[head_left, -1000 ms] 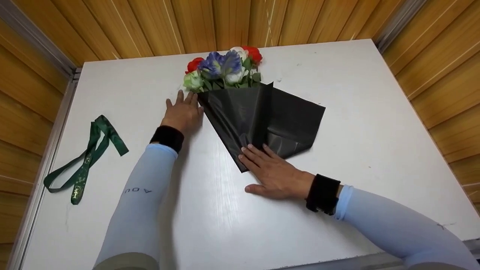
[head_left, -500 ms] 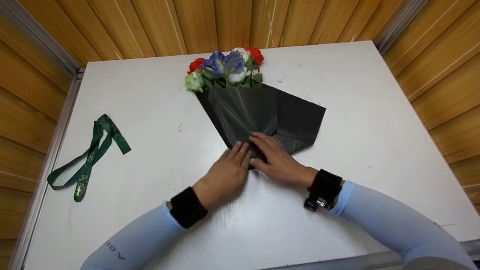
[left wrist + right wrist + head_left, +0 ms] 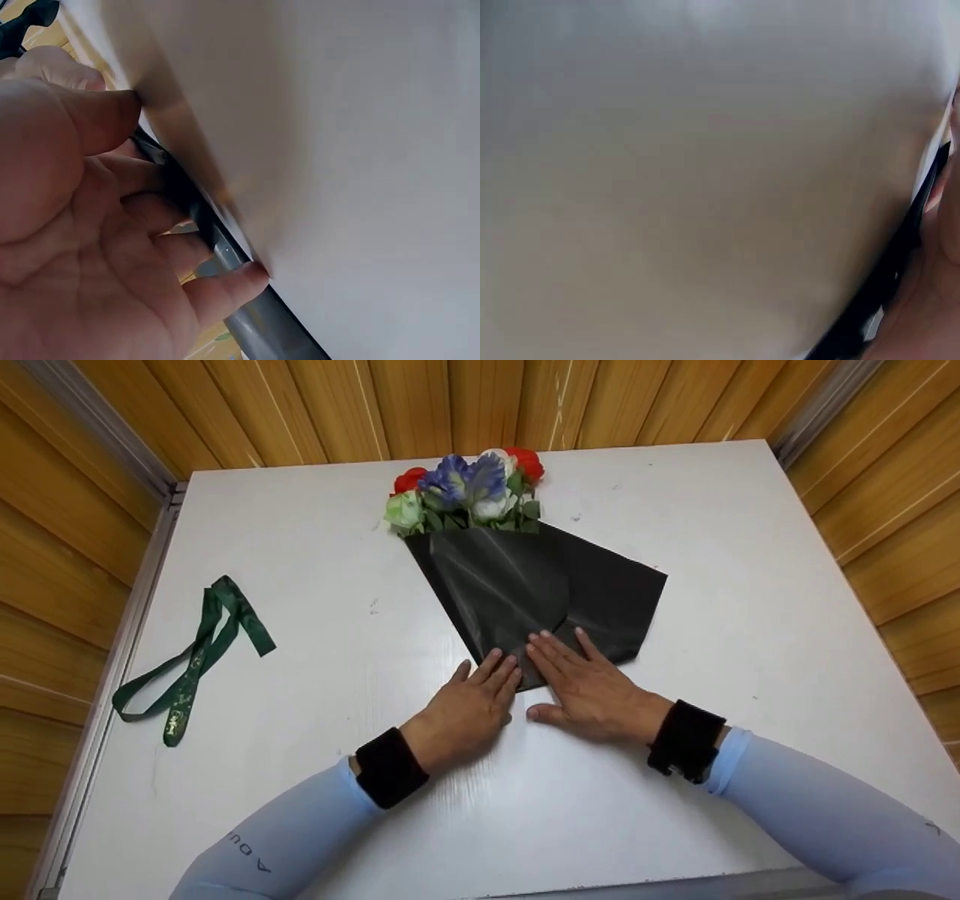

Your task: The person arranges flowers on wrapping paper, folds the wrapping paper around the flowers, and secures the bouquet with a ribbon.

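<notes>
A bouquet of red, blue, white and pale green flowers [image 3: 465, 487] lies on the white table, its stems hidden inside black wrapping paper [image 3: 502, 577]. The paper's left side is folded over the front; its right flap spreads out flat. At the pointed lower end, my left hand [image 3: 469, 709] rests its fingers on the left edge of the paper. In the left wrist view, the fingers [image 3: 225, 292] lie extended along the black paper. My right hand [image 3: 592, 690] presses flat fingers on the lower paper just to the right, its thumb on the table.
A loosely looped green ribbon [image 3: 199, 660] with gold print lies on the left of the white table [image 3: 315, 585]. Wood-patterned panels [image 3: 412, 409] stand behind the table and along both sides.
My left hand has come down from beside the flowers to the paper's lower end. The left fold now lies flatter across the front. My right hand has shifted slightly and spread its fingers.
</notes>
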Demonstrator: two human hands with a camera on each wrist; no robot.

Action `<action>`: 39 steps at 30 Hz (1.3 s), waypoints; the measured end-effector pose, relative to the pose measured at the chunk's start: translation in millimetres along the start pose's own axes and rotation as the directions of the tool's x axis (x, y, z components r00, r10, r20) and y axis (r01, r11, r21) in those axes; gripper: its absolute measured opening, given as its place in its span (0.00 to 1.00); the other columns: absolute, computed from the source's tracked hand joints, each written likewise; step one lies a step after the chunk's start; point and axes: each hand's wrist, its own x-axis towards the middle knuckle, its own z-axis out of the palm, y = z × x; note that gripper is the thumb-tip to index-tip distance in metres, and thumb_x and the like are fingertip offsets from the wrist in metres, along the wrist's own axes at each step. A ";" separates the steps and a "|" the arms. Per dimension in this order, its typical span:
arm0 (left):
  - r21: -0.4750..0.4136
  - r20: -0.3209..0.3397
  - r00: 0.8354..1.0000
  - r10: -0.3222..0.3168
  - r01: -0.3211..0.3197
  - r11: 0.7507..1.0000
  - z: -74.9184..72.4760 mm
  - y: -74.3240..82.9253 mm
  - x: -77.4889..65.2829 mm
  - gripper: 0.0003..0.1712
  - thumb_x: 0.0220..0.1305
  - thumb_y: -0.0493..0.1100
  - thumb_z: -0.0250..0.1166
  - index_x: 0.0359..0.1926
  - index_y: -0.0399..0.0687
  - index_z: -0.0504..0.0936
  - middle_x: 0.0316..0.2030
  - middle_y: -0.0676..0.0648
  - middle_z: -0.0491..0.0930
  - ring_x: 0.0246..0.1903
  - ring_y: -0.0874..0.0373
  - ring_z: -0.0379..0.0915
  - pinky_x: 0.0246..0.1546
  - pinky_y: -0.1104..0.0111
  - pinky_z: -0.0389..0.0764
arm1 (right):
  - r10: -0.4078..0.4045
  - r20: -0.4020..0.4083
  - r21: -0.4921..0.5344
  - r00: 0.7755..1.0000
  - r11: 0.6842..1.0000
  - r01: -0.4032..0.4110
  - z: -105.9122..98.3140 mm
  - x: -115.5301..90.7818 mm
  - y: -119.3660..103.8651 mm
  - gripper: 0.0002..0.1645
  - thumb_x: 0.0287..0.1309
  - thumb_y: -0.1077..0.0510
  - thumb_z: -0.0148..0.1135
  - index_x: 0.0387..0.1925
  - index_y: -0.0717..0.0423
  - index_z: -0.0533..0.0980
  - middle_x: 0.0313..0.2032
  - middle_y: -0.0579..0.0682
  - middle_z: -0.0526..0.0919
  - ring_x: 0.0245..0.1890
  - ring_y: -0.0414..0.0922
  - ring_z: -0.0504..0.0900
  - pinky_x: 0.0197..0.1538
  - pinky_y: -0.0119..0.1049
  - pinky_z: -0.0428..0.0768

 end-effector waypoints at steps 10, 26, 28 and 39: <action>-0.039 0.001 1.000 0.002 -0.002 0.999 -1.3 -1.2 1.5 0.37 0.85 0.55 0.47 0.83 0.40 0.55 0.83 0.42 0.52 0.83 0.46 0.45 0.75 0.48 0.67 | 0.103 0.035 0.093 0.994 0.990 -0.106 -3.7 6.6 21.0 0.57 0.74 0.20 0.34 0.85 0.53 0.44 0.86 0.49 0.43 0.86 0.51 0.40 0.81 0.64 0.32; -0.015 -0.144 0.988 -0.059 0.057 0.998 -4.5 5.8 21.3 0.29 0.83 0.49 0.51 0.80 0.59 0.66 0.65 0.43 0.77 0.67 0.43 0.70 0.66 0.45 0.77 | 0.092 -0.348 -0.149 0.933 0.977 -0.153 -5.9 -28.3 -5.8 0.48 0.74 0.36 0.59 0.76 0.68 0.64 0.75 0.66 0.69 0.76 0.61 0.68 0.78 0.63 0.61; 0.006 -0.149 0.987 -0.068 0.070 0.998 -4.2 7.4 23.8 0.29 0.83 0.50 0.51 0.80 0.63 0.66 0.63 0.43 0.77 0.65 0.44 0.71 0.65 0.46 0.78 | 0.069 -0.324 -0.143 0.944 0.982 -0.121 -0.3 -33.9 -17.3 0.44 0.75 0.38 0.59 0.74 0.69 0.68 0.72 0.67 0.73 0.73 0.62 0.72 0.75 0.62 0.67; 0.024 -0.123 0.990 -0.067 0.071 0.997 -4.4 11.5 26.3 0.30 0.83 0.55 0.52 0.82 0.69 0.63 0.76 0.44 0.66 0.67 0.42 0.66 0.67 0.45 0.76 | 0.112 -0.140 -0.061 0.984 0.991 -0.121 11.0 -38.2 -28.1 0.45 0.77 0.37 0.54 0.76 0.70 0.64 0.77 0.65 0.67 0.79 0.60 0.63 0.79 0.63 0.59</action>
